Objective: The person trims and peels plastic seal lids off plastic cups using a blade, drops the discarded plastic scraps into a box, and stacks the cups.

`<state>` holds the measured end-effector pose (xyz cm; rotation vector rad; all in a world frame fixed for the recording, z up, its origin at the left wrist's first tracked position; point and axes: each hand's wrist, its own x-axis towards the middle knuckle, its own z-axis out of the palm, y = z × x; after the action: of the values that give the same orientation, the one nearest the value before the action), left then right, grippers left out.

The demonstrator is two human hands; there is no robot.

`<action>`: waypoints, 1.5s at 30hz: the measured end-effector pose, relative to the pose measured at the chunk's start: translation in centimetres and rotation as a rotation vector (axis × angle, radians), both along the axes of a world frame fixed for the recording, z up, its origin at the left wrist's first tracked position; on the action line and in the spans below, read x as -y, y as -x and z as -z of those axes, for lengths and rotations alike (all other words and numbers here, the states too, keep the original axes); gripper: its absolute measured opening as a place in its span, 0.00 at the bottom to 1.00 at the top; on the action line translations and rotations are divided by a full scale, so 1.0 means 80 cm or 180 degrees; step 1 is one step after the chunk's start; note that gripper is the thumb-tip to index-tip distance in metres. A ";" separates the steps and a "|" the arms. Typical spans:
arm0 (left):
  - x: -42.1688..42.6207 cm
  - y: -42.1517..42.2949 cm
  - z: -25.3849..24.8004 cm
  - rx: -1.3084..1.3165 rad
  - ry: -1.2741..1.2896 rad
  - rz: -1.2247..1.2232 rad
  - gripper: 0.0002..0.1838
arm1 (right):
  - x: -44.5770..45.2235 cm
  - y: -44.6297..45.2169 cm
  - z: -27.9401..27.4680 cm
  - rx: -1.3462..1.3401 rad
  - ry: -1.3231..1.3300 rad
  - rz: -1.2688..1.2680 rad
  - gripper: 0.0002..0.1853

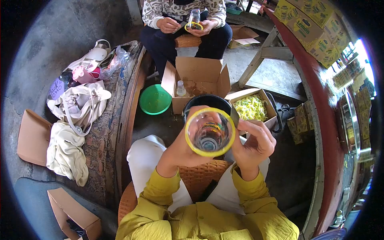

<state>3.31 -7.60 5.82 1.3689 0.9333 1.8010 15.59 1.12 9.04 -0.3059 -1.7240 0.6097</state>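
A clear plastic cup point(196, 127) with a yellow rim faces me, its open mouth toward the camera. Wrapped around its left side is my left hand point(178, 146), closed on it. My right hand point(254, 144) pinches a thin, grey, blade-like strip point(235, 116) at the cup's right edge; its exact kind is hard to make out. Coloured print shows through the cup wall. Right behind the cup stands a black bucket point(206, 99), mostly covered by it.
Ahead, an open cardboard box point(200, 76) holds a clear cup point(181, 89). Beside it are a green basin point(156, 99) and a box of yellow trimmings point(250, 108). A seated person point(184, 20) holds another yellow-rimmed cup. Bags point(80, 100) lie on the left bench.
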 end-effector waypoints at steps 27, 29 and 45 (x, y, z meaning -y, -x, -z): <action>-0.013 -0.008 0.000 -0.0498 -0.0086 -0.0737 0.34 | 0.009 0.005 0.002 -0.0003 -0.0837 0.0562 0.12; -0.013 -0.012 0.001 -0.0572 -0.0119 -0.0703 0.34 | 0.002 0.005 0.000 -0.0068 -0.0659 0.0463 0.11; -0.013 -0.007 0.004 0.0265 -0.0080 -0.0472 0.31 | 0.008 0.004 0.007 -0.0093 -0.0205 0.0039 0.12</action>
<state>3.90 -6.59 5.46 1.2580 0.9929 1.9710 15.24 0.44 8.50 -0.2608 -1.7089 0.5462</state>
